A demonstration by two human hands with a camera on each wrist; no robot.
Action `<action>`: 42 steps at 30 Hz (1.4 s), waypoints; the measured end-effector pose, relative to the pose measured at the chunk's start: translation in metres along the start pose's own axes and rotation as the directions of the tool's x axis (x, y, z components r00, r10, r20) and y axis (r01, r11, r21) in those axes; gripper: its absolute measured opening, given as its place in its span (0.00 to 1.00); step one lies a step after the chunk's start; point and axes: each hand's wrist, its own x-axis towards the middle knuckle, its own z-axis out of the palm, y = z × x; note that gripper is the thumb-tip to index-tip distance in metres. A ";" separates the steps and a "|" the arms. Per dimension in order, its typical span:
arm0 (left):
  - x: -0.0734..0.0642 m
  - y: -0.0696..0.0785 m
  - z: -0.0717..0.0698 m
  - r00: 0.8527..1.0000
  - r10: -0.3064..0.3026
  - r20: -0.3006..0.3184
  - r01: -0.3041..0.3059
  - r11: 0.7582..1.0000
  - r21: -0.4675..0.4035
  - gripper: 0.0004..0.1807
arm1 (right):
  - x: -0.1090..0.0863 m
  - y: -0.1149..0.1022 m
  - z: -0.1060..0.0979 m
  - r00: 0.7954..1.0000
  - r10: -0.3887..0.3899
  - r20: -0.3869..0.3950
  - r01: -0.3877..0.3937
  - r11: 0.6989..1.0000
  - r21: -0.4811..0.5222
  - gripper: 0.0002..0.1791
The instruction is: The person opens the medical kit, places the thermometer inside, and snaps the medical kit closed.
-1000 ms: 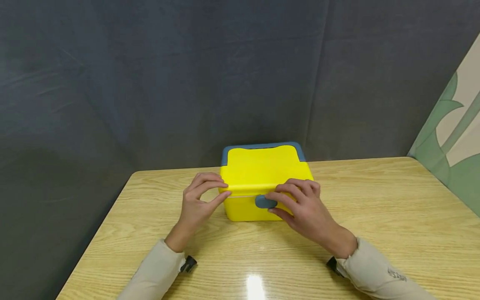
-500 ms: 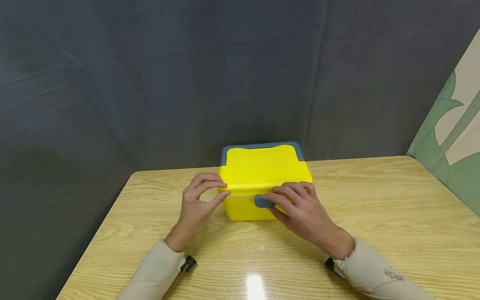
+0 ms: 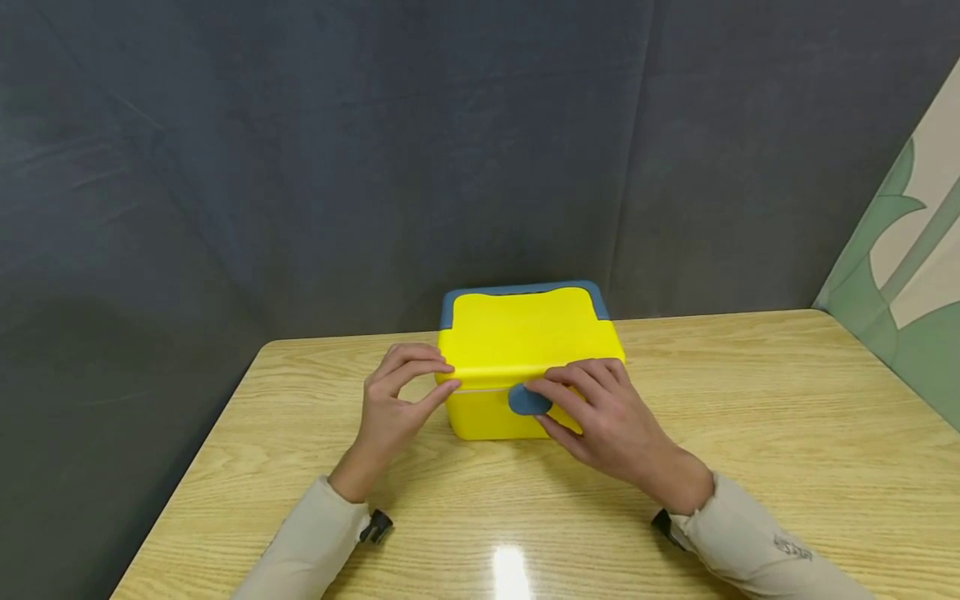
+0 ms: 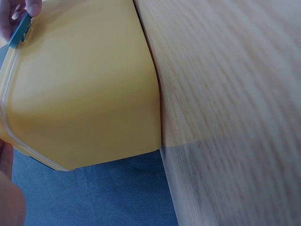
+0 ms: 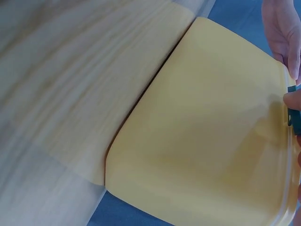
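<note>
A yellow box (image 3: 487,417) with a rounded lid (image 3: 525,333) sits on the table, its lid down. A blue handle (image 3: 525,289) lies along the lid's back edge, and a blue latch (image 3: 527,400) is on the front. My left hand (image 3: 397,400) holds the lid's front left corner, thumb below the fingertips. My right hand (image 3: 607,408) pinches the latch between thumb and index finger, its other fingers resting along the lid's front edge. In the left wrist view the latch (image 4: 19,32) stands out from the box wall.
The wooden table (image 3: 480,517) runs under both forearms, and the box stands near its back edge. Behind it hangs a dark curtain (image 3: 375,167). A wall with green leaf shapes (image 3: 915,275) rises at the right. Each wrist wears a small black device (image 3: 377,527).
The latch has tilted outward and shows more of its face, with my right thumb and index finger on it. My left hand keeps its place at the lid's corner.
</note>
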 end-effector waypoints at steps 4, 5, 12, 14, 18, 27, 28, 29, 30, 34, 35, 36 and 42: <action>0.000 0.000 0.000 1.000 0.002 -0.001 -0.002 1.000 0.004 0.19 | -0.001 -0.001 -0.002 0.999 0.022 0.033 -0.022 1.000 0.002 0.25; 0.000 0.000 0.000 1.000 0.001 -0.001 -0.001 1.000 0.005 0.19 | -0.001 -0.001 -0.002 0.999 0.027 0.038 -0.027 1.000 0.004 0.25; -0.001 0.000 0.000 1.000 -0.004 -0.004 0.004 1.000 0.002 0.18 | 0.000 -0.002 -0.003 0.999 0.037 0.023 -0.038 0.999 0.017 0.25; -0.001 -0.001 0.001 1.000 -0.004 -0.004 0.004 1.000 -0.001 0.18 | 0.000 -0.002 -0.002 0.999 0.040 0.009 -0.040 0.999 0.026 0.25; 0.000 0.000 0.000 1.000 -0.011 -0.001 0.011 1.000 0.007 0.18 | -0.001 -0.003 -0.001 0.998 0.064 0.006 -0.064 0.997 0.046 0.24; 0.001 0.002 -0.002 1.000 -0.006 0.006 0.006 1.000 0.007 0.18 | 0.001 -0.008 -0.002 0.993 0.115 0.040 -0.116 0.992 0.044 0.15; 0.001 0.002 -0.002 1.000 -0.001 0.004 0.001 1.000 0.007 0.19 | 0.002 -0.009 -0.002 0.992 0.118 0.041 -0.120 0.992 0.043 0.14; 0.001 0.001 -0.002 1.000 0.001 0.003 -0.001 1.000 0.007 0.19 | 0.002 -0.009 -0.002 0.992 0.119 0.041 -0.120 0.992 0.042 0.15; 0.001 0.001 -0.002 1.000 0.005 0.001 -0.005 1.000 0.007 0.19 | 0.003 -0.010 -0.002 0.992 0.120 0.043 -0.122 0.992 0.040 0.18; 0.000 0.000 -0.002 1.000 0.013 -0.001 -0.013 1.000 0.008 0.19 | 0.003 -0.011 -0.002 0.992 0.119 0.046 -0.120 0.993 0.014 0.22; 0.000 0.000 -0.002 1.000 0.013 0.000 -0.013 1.000 0.008 0.19 | 0.003 -0.010 -0.002 0.992 0.116 0.045 -0.117 0.993 0.009 0.20; 0.000 0.000 -0.002 1.000 0.014 0.000 -0.014 1.000 0.008 0.19 | 0.003 -0.011 -0.002 0.993 0.114 0.042 -0.115 0.993 0.004 0.17; 0.000 -0.001 -0.001 1.000 0.021 0.001 -0.021 1.000 0.007 0.19 | 0.001 -0.009 0.001 0.995 0.100 0.008 -0.100 0.995 -0.007 0.18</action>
